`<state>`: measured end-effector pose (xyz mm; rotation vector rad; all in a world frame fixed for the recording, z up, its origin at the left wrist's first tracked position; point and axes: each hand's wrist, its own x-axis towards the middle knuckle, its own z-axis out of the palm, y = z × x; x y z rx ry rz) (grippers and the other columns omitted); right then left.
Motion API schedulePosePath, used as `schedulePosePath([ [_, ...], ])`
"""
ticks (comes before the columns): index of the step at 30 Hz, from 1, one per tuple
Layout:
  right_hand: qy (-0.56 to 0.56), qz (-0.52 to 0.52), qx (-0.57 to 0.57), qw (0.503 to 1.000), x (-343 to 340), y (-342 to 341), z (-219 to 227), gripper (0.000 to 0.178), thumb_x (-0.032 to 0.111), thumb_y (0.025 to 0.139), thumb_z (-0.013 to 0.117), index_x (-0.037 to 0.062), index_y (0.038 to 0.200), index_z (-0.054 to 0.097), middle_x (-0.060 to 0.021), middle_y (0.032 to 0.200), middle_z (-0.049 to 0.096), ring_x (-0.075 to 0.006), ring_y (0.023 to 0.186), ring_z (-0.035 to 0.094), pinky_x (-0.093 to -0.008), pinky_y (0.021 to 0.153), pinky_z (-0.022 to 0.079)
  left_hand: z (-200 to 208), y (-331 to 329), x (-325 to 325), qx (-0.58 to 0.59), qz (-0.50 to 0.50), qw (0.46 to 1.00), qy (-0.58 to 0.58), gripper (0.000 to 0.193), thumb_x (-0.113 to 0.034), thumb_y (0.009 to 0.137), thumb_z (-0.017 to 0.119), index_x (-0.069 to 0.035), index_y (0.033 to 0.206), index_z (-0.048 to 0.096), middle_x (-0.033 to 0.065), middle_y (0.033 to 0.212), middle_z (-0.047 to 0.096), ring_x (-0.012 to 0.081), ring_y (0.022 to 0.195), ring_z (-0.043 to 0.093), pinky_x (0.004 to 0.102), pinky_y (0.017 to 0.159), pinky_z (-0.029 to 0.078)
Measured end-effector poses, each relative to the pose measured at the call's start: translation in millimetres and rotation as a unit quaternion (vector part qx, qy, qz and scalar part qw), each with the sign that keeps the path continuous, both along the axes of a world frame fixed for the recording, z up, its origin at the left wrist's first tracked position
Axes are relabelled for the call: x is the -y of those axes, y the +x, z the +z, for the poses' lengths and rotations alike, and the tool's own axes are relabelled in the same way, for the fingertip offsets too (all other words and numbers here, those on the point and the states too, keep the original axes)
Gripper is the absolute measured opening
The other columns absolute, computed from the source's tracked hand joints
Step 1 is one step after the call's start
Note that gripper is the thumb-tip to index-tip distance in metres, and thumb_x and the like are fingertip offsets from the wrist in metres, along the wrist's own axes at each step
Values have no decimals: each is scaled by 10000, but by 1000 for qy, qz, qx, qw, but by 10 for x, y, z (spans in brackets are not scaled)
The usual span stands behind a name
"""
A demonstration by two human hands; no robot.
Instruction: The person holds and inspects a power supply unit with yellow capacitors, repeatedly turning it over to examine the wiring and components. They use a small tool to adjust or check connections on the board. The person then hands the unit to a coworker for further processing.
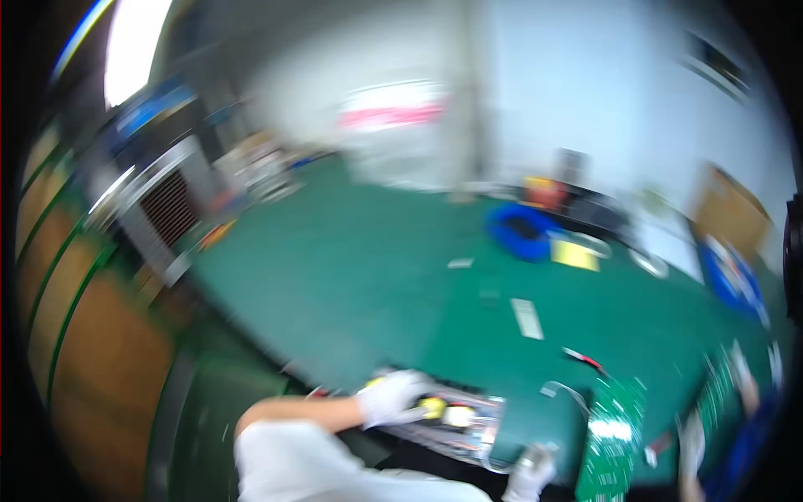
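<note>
upper centre: pale sack (393,155) with one pink band, any print smeared past reading. containers, two, both round: blue tray (525,251) right of centre, something dark inside; blue basin (724,289) at right edge, pale contents too blurred to name. one cardboard box (730,213) behind the basin.

lower centre, near edge of the green table (335,251): one open electronic unit (468,435), yellow parts inside. white-gloved left hand (395,398) lies over its left end; can't tell whether the fingers grip. white-gloved right hand (531,473) just beside its lower right corner, fingers bent, can't tell if closed on anything.

lower right: one green circuit panel (615,418); one white cable (569,390) beside it; a co-worker's gloved hand (692,443) by a second green panel (713,395).
</note>
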<state>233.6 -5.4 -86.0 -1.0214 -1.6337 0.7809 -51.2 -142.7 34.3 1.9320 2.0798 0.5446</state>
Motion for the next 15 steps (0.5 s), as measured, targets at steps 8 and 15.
schedulePosePath([
  [8,-151,42,140,978,172,96,369,317,189,952,528,-80,1116,563,-224,965,618,-331,864,596,-429,802,496,-522,251,488,15,112,990,86,383,-391,768,625,-52,945,642,138,899,573,317,876,549,438,738,445],
  [15,63,53,363,928,-505,411,-338,341,205,968,510,-70,1165,554,-244,1022,611,-327,855,606,-395,752,511,-740,161,295,21,101,979,178,365,-396,761,618,-44,859,628,127,807,539,303,796,525,422,686,414],
])
